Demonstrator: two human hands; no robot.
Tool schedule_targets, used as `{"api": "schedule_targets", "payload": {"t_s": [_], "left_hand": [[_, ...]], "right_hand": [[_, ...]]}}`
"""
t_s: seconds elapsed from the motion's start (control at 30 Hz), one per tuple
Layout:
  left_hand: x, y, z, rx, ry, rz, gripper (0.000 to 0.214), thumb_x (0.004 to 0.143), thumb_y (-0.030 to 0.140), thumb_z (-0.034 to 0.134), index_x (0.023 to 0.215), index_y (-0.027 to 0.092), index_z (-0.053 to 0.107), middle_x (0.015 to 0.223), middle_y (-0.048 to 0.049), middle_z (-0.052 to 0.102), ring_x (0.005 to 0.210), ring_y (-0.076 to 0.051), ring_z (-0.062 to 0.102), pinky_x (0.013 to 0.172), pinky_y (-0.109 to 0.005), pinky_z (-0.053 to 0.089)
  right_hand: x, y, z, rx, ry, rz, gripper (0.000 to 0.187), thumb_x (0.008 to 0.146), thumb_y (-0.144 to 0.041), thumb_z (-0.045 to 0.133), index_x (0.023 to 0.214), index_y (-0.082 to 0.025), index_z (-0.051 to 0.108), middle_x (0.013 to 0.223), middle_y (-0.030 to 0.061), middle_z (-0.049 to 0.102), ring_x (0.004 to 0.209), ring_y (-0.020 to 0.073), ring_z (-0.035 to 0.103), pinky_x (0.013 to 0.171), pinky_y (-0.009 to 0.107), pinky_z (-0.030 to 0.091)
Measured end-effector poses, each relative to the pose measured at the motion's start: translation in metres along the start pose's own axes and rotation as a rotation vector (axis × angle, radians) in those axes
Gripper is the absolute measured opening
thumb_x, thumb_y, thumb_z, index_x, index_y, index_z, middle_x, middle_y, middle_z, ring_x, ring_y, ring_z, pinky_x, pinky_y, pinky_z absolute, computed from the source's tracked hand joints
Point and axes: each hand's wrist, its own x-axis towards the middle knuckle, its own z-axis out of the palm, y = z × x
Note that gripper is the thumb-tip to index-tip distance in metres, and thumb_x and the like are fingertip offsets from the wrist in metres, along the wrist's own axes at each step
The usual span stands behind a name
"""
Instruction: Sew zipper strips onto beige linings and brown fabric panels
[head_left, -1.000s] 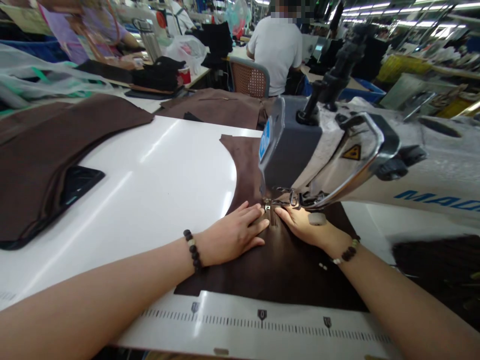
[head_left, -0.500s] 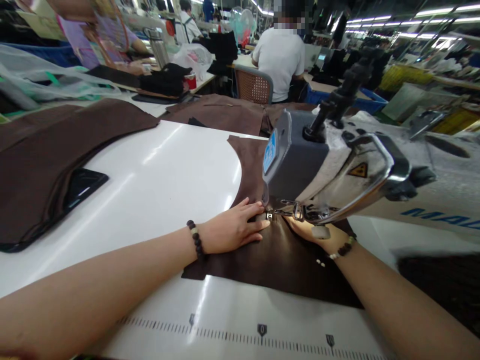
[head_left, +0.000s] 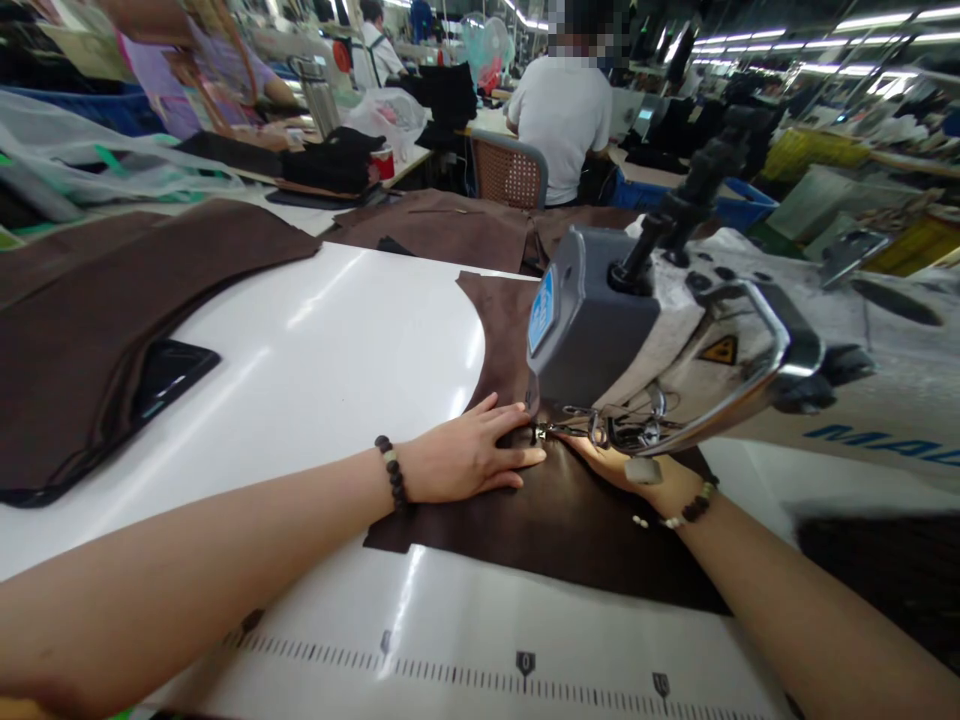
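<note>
A dark brown fabric piece (head_left: 540, 520) lies flat on the white sewing table, running under the presser foot (head_left: 540, 432) of a sewing machine (head_left: 600, 310). My left hand (head_left: 465, 455) rests on the fabric just left of the foot, palm down with fingers spread. On the other side, my right hand (head_left: 611, 460) lies on the same fabric, close to the foot. Its fingers reach toward the needle area and are partly hidden by the machine head and its wire guard. Beaded bracelets circle both wrists.
A stack of brown fabric pieces (head_left: 150, 290) lies on the left, over a dark glossy object (head_left: 176, 370). More brown fabric (head_left: 450, 225) sits beyond the table's far edge. A ruler scale (head_left: 450, 668) marks the near edge. A person in a white shirt (head_left: 562, 125) sits ahead.
The fabric's near edge has shifted very slightly away from me under the foot. Both hands stay on it in nearly the same places.
</note>
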Motion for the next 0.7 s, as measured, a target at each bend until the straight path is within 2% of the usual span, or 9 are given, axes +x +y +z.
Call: {"api": "schedule_targets", "payload": {"t_s": [0.17, 0.37, 0.5, 0.7], "left_hand": [[0.001, -0.002, -0.001, 0.021, -0.051, -0.001, 0.035, 0.089, 0.037, 0.044, 0.12, 0.021, 0.053, 0.13, -0.0161, 0.038, 0.121, -0.03, 0.036, 0.099, -0.052, 0.031], [0.001, 0.02, 0.004, 0.032, -0.006, -0.15, 0.043, 0.089, 0.042, 0.042, 0.122, 0.016, 0.049, 0.125, -0.0182, 0.042, 0.12, -0.032, 0.036, 0.098, -0.055, 0.029], [0.0, 0.024, 0.006, 0.003, -0.006, -0.16, 0.043, 0.088, 0.043, 0.043, 0.123, 0.019, 0.049, 0.128, -0.0175, 0.039, 0.122, -0.033, 0.033, 0.099, -0.058, 0.025], [0.0, 0.02, 0.004, -0.011, -0.007, -0.158, 0.042, 0.087, 0.042, 0.046, 0.123, 0.02, 0.05, 0.131, -0.0168, 0.037, 0.124, -0.034, 0.03, 0.099, -0.059, 0.025]], "right_hand": [[0.0, -0.005, -0.006, 0.046, -0.16, -0.04, 0.032, 0.084, -0.024, 0.036, 0.093, -0.018, 0.066, 0.094, 0.0045, 0.067, 0.097, 0.0157, 0.06, 0.084, 0.026, 0.046], [0.002, -0.007, -0.008, 0.039, -0.24, -0.024, 0.036, 0.083, -0.019, 0.034, 0.102, -0.014, 0.064, 0.109, 0.0076, 0.062, 0.106, 0.018, 0.056, 0.091, 0.029, 0.044], [0.003, -0.008, -0.011, 0.036, -0.266, -0.021, 0.035, 0.083, -0.019, 0.035, 0.105, -0.014, 0.063, 0.114, 0.0077, 0.06, 0.11, 0.019, 0.053, 0.093, 0.03, 0.042], [0.003, -0.006, -0.01, 0.034, -0.242, -0.003, 0.034, 0.084, -0.024, 0.036, 0.106, -0.016, 0.062, 0.106, 0.0074, 0.064, 0.104, 0.0188, 0.057, 0.088, 0.028, 0.046]]}}
